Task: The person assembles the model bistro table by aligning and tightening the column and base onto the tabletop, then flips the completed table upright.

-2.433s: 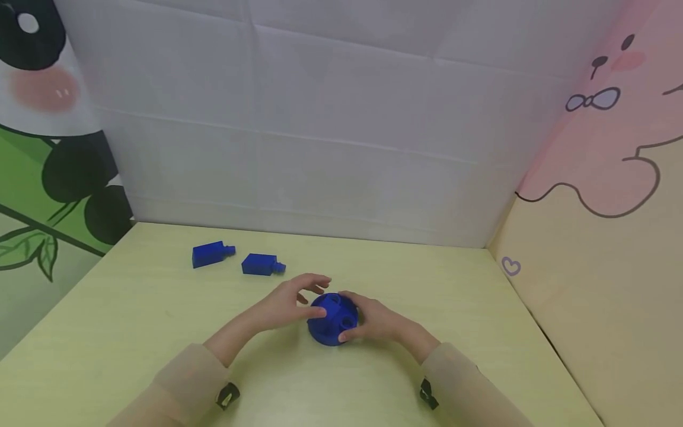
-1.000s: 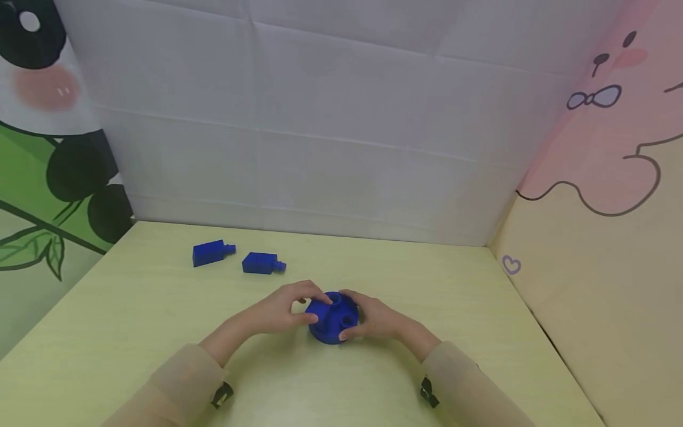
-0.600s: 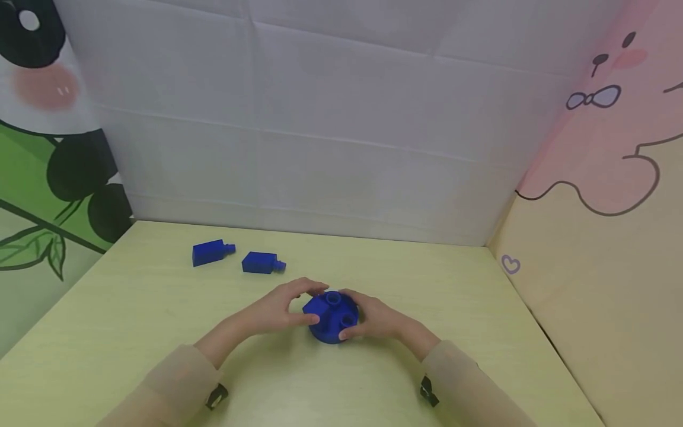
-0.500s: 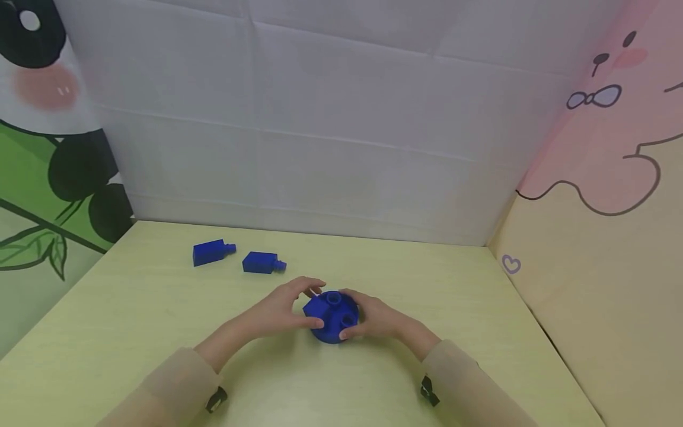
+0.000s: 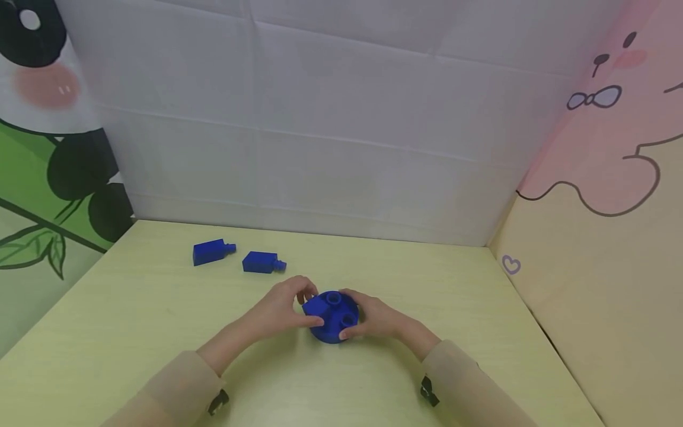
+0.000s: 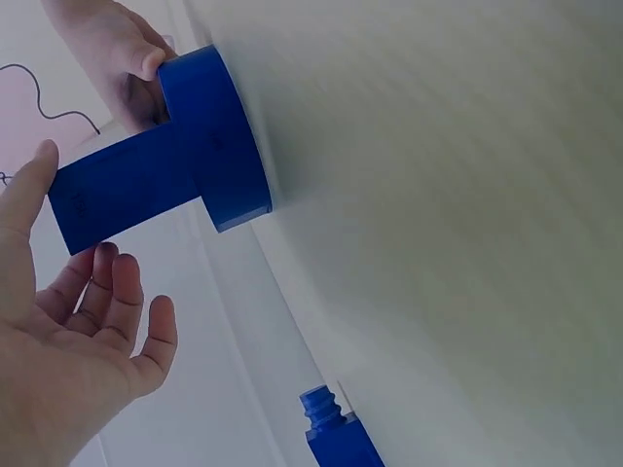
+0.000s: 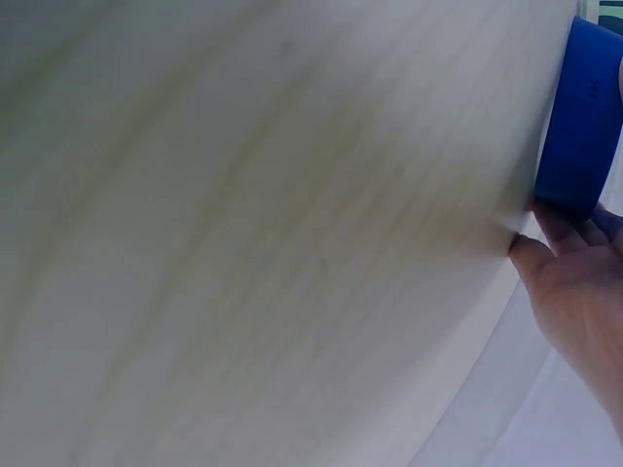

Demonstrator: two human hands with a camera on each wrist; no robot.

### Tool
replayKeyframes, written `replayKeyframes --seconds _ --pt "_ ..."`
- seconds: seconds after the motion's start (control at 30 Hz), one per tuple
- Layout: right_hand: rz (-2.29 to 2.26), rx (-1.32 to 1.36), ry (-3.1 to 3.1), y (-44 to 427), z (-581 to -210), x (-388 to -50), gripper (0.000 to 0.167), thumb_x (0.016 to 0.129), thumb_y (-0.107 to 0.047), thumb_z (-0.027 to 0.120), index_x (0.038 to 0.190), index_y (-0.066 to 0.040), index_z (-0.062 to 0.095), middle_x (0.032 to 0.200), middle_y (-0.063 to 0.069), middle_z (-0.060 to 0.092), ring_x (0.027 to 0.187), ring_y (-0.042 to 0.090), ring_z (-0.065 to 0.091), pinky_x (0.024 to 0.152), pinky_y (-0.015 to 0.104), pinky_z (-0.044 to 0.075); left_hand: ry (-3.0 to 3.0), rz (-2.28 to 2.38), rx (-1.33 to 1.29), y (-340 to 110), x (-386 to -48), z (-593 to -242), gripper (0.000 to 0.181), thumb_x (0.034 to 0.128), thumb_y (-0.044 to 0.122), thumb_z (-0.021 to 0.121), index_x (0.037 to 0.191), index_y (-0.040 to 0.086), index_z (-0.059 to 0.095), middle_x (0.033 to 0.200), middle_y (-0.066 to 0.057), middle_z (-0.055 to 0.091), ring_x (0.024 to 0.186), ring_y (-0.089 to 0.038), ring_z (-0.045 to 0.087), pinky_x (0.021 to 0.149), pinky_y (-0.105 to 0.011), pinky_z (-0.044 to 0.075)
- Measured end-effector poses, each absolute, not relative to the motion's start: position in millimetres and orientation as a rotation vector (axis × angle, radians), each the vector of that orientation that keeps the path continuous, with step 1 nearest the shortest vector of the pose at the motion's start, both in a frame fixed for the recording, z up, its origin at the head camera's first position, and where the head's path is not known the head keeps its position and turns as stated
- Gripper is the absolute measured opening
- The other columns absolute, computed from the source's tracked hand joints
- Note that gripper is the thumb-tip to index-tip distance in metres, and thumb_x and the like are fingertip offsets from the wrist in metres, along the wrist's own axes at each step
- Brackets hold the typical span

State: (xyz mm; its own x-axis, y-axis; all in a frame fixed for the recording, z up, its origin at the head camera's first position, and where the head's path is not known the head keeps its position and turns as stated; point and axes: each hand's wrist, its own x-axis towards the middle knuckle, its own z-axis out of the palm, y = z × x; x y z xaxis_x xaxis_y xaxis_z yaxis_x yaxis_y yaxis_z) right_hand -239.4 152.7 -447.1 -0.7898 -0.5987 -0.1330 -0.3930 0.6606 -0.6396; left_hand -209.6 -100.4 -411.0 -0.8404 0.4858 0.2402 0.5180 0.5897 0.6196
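A round blue base (image 5: 326, 335) with round sockets stands on the table, a blue rectangular block (image 5: 316, 306) rising from its left side. My left hand (image 5: 277, 311) pinches the block's free end; in the left wrist view the thumb and fingertips of that hand (image 6: 78, 350) meet opposite edges of the block (image 6: 127, 185), beyond the base (image 6: 219, 136). My right hand (image 5: 381, 320) grips the base from the right. The right wrist view shows its fingers (image 7: 560, 233) against the base's side (image 7: 581, 122). The block's lower end is hidden.
Two more blue blocks with threaded necks lie behind and left of my hands, one farther left (image 5: 209, 252) and one nearer (image 5: 259, 262). A pale cloth wall (image 5: 341, 148) stands along the table's back edge, with printed panels at both sides.
The left fingers have shifted around the block, curling in at its far side. The block has turned, and its top now points more to the left. The right hand has stayed on the base.
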Motion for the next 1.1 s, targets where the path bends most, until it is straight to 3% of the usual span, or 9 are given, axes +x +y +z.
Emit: replayKeyframes --seconds 0.23,0.57,0.87,1.0,1.1 --pt "-0.856 -0.793 2.549 151.4 -447.2 -239.8 0.094 0.073 -0.053 0.074 0.148 -0.016 0.029 0.145 0.007 0.042 0.133 0.026 0.040 0.107 0.047 0.033 -2.731 -1.101 -0.974 -108.3 -212.8 -408.4 0.046 0.0754 0.037 0.079 0.110 0.012 0.063 0.100 0.007 0.060 0.090 -0.011 0.055 0.082 -0.044 0.050" --pt "-0.857 -0.825 2.537 151.6 -447.1 -241.5 0.092 0.075 -0.049 0.075 0.147 -0.013 0.029 0.144 0.008 0.043 0.131 0.026 0.042 0.107 0.047 0.034 -2.660 -1.086 -1.046 -107.9 -215.5 -411.4 0.041 0.0761 0.031 0.079 0.108 0.009 0.066 0.098 0.003 0.064 0.087 -0.010 0.059 0.080 -0.033 0.053" --pt "-0.881 -0.833 2.520 151.7 -447.2 -242.5 0.091 0.077 -0.046 0.075 0.147 -0.012 0.029 0.144 0.009 0.042 0.130 0.026 0.042 0.106 0.046 0.035 -2.692 -1.110 -1.002 -107.0 -213.0 -412.8 0.042 0.0777 0.030 0.077 0.111 0.009 0.064 0.100 0.003 0.063 0.088 -0.011 0.057 0.081 -0.039 0.052" --pt "-0.861 -0.839 2.548 153.1 -447.8 -241.6 0.095 0.076 -0.047 0.075 0.149 -0.011 0.025 0.148 0.011 0.036 0.135 0.028 0.036 0.109 0.047 0.031 -2.779 -1.103 -0.951 -109.4 -212.5 -411.0 0.065 0.0767 0.045 0.075 0.127 0.010 0.053 0.117 -0.002 0.059 0.105 -0.018 0.055 0.090 -0.042 0.048" --pt "-0.861 -0.864 2.591 153.5 -447.0 -240.7 0.098 0.076 -0.047 0.075 0.150 -0.013 0.021 0.152 0.011 0.029 0.139 0.029 0.029 0.110 0.048 0.028 -2.832 -1.072 -0.876 -117.9 -215.4 -409.0 0.089 0.0719 0.055 0.075 0.142 0.012 0.039 0.136 -0.008 0.048 0.124 -0.028 0.045 0.101 -0.051 0.038"
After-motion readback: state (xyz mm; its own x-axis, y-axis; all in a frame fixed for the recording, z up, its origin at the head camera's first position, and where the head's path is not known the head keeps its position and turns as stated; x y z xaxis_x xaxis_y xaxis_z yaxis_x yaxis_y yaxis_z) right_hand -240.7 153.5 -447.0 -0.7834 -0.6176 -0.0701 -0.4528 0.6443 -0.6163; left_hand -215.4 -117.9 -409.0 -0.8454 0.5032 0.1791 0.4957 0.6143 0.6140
